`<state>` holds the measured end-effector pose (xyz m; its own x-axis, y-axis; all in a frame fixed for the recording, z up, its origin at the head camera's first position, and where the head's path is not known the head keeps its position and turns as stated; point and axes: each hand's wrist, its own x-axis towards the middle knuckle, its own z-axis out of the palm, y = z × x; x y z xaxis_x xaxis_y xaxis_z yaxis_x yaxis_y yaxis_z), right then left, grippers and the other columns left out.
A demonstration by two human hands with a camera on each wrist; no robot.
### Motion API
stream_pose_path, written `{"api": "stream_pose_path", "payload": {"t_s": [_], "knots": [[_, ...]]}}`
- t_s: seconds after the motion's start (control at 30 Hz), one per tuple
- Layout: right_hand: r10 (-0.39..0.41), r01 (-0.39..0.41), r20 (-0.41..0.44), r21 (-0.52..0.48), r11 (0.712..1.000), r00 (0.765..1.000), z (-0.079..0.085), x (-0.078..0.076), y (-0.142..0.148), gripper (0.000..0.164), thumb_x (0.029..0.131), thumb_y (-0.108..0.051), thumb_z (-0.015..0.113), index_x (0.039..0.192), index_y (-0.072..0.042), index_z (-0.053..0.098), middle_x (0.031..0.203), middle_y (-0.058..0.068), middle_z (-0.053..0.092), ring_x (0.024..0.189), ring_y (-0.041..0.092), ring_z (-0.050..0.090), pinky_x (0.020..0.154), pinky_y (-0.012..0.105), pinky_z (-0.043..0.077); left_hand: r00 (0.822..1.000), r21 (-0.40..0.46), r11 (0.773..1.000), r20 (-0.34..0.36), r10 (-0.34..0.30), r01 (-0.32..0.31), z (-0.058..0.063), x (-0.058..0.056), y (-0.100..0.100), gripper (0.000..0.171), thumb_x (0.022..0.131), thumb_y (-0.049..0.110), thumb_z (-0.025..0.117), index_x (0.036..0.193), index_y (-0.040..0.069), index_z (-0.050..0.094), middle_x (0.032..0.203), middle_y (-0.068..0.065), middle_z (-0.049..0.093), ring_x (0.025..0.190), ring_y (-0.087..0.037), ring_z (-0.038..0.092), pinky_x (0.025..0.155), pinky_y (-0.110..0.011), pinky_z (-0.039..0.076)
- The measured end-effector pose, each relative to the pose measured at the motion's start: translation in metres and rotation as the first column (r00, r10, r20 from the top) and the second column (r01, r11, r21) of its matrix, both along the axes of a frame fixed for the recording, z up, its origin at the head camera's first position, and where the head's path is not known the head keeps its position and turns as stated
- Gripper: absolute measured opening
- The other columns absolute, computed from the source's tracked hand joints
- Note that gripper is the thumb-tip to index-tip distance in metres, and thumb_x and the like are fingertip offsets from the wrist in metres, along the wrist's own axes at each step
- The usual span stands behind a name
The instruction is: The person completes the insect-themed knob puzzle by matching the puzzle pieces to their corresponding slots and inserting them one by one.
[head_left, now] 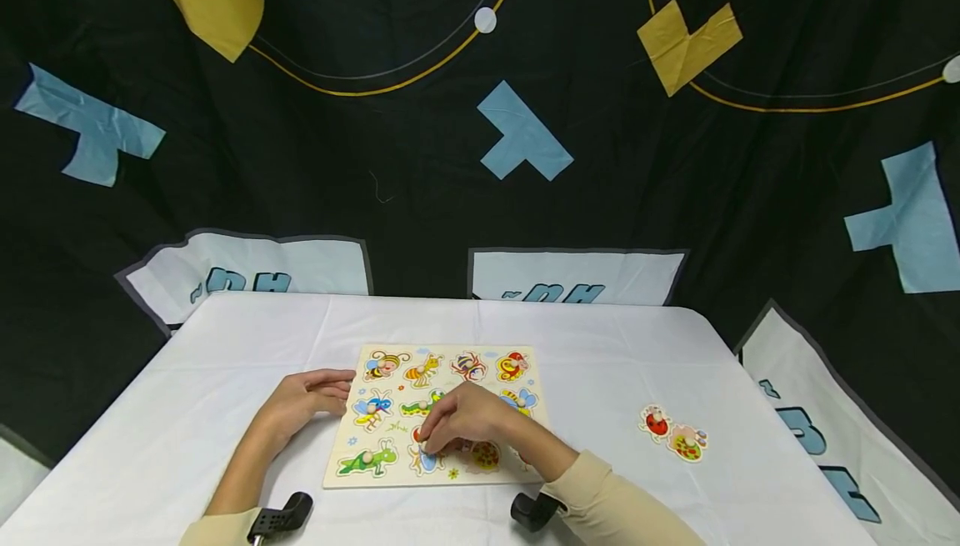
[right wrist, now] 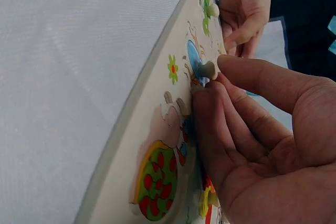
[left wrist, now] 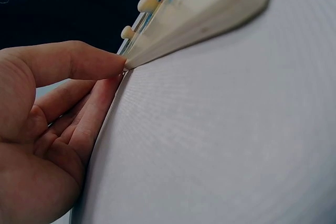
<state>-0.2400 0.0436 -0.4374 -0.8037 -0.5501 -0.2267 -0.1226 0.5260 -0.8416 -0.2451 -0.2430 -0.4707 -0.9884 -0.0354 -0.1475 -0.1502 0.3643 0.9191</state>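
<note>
A pale wooden knob puzzle board (head_left: 405, 480) lies on the table, filled with insect pieces. My left hand (head_left: 303, 400) is at its left edge, fingers fairly straight; in the left wrist view, the fingertips touch the board's edge (left wrist: 194, 32). Over the lower middle of the board, my right hand (head_left: 471, 414) pinches the small wooden knob (right wrist: 208, 70) of a blue-winged insect puzzle piece (head_left: 427, 461). That piece sits at its place in the board; whether it is fully seated I cannot tell. Beside it shows a recess with a red-spotted green picture (right wrist: 157, 182).
Two loose pieces, a red ladybug (head_left: 656, 422) and a red-spotted butterfly (head_left: 687, 443), lie together on the white tablecloth (head_left: 600, 379) right of the board. A green grasshopper piece (head_left: 369, 459) sits at the board's lower left. Behind the table hangs a dark curtain (head_left: 420, 196).
</note>
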Motion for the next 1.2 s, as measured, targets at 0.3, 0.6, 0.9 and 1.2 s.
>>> {"api": "stream_pose_path", "payload": {"t_s": [0.3,0.6,0.9,1.2], "knots": [[-0.051,0.051,-0.033,0.001,0.999,0.998,0.005,-0.002,0.012,0.009,0.069,-0.015,0.082,0.072,-0.015,0.075,0.066,-0.001,0.068,0.058,0.014,0.059,0.057,0.030,0.049,1.000,-0.005,1.000,0.007,0.010,-0.010,-0.001,-0.001,0.000,0.061,0.068,0.005,0.076,0.126,0.006,0.061,0.101,-0.006,0.071,0.093,-0.016,0.065,0.084,-0.027,0.042],[-0.108,0.108,-0.053,-0.002,0.994,0.993,0.008,-0.009,0.032,0.008,0.070,-0.015,0.081,0.073,-0.014,0.074,0.067,0.000,0.068,0.057,0.015,0.056,0.053,0.029,0.047,1.000,0.006,1.000,-0.003,0.007,-0.007,0.000,0.000,0.000,0.062,0.067,0.004,0.077,0.127,0.003,0.060,0.102,-0.008,0.071,0.093,-0.017,0.065,0.081,-0.024,0.044],[-0.148,0.152,-0.088,0.040,0.988,0.985,0.012,-0.018,0.056,0.010,0.070,-0.019,0.080,0.075,-0.015,0.073,0.066,0.001,0.066,0.058,0.017,0.056,0.058,0.035,0.050,1.000,0.001,1.000,-0.003,0.002,-0.002,0.001,0.001,0.000,0.061,0.068,0.005,0.076,0.127,0.004,0.060,0.102,-0.007,0.071,0.092,-0.015,0.065,0.081,-0.025,0.044],[-0.184,0.187,-0.099,0.022,0.982,0.978,0.012,-0.022,0.083,0.014,0.070,-0.016,0.081,0.078,-0.010,0.071,0.067,0.009,0.068,0.055,0.017,0.057,0.056,0.034,0.049,1.000,0.020,1.000,-0.004,-0.004,0.004,0.000,0.001,0.000,0.061,0.067,0.004,0.076,0.127,0.004,0.060,0.102,-0.008,0.071,0.092,-0.016,0.065,0.080,-0.023,0.044]]}}
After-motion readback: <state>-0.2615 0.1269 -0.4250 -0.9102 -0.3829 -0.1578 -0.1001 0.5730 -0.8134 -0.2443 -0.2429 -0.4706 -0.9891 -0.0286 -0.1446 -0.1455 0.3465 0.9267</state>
